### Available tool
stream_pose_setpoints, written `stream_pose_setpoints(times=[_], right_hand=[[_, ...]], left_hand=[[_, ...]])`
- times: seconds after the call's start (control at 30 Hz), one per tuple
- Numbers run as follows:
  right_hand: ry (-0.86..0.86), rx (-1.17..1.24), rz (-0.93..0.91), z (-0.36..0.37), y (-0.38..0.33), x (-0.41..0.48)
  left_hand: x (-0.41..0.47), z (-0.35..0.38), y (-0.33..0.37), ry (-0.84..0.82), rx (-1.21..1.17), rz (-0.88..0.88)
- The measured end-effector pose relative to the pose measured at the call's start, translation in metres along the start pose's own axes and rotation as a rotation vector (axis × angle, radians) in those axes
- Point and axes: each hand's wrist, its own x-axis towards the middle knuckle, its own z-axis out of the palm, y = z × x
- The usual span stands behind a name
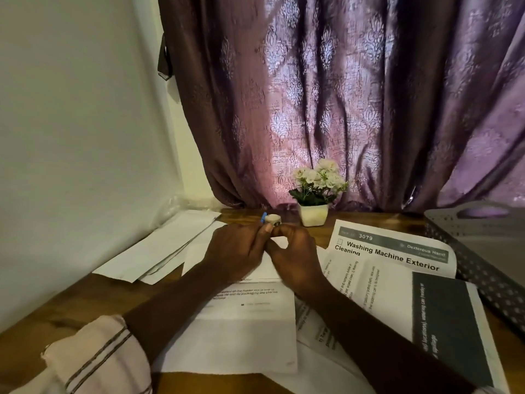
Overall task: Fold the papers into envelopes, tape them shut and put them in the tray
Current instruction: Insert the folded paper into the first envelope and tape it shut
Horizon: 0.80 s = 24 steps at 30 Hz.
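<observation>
A small roll of tape (273, 219) sits at the fingertips of both hands, above the far edge of a white printed paper (244, 317) that lies on the wooden table. My left hand (235, 251) pinches the roll from the left, and my right hand (295, 254) closes on it from the right. Whether a strip of tape is pulled out is hidden by the fingers. Folded white envelopes (159, 251) lie stacked at the left. The grey perforated tray (483, 268) stands at the right edge.
A blue pen (263, 216) lies just behind the tape. A white pot of white flowers (314, 214) stands at the back, before a purple curtain. Printed sheets headed "Washing Machine Exterior Cleaning" (392, 251) spread to the right. A white wall bounds the left.
</observation>
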Motion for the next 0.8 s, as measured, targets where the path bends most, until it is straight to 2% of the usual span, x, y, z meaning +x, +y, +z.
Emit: stream_pose_setpoints(times=[0.1,0.23,0.33,0.43,0.63,0.73,0.8], right_hand=[[0.05,0.023,-0.015,0.0,0.006,0.006],[0.112,0.094,0.006,-0.005,0.015,0.011],[0.113,0.194,0.068,-0.003,0.019,0.013],[0.188,0.324,0.148,-0.006,0.021,0.016],[0.329,0.549,0.257,-0.018,0.015,0.018],[0.243,0.582,0.248,-0.019,0.014,0.016],[0.127,0.471,0.168,-0.017,0.019,0.013]], left_hand=[[0.001,0.001,-0.024,0.013,0.1,0.027],[0.003,0.002,-0.055,0.046,0.196,-0.093],[0.003,0.004,-0.07,0.084,0.171,-0.116],[0.003,0.006,-0.075,0.172,0.106,-0.073],[0.001,0.006,-0.079,0.235,-0.031,-0.06],[0.001,0.005,-0.075,0.243,-0.043,-0.107],[0.0,0.004,-0.072,0.251,-0.003,-0.116]])
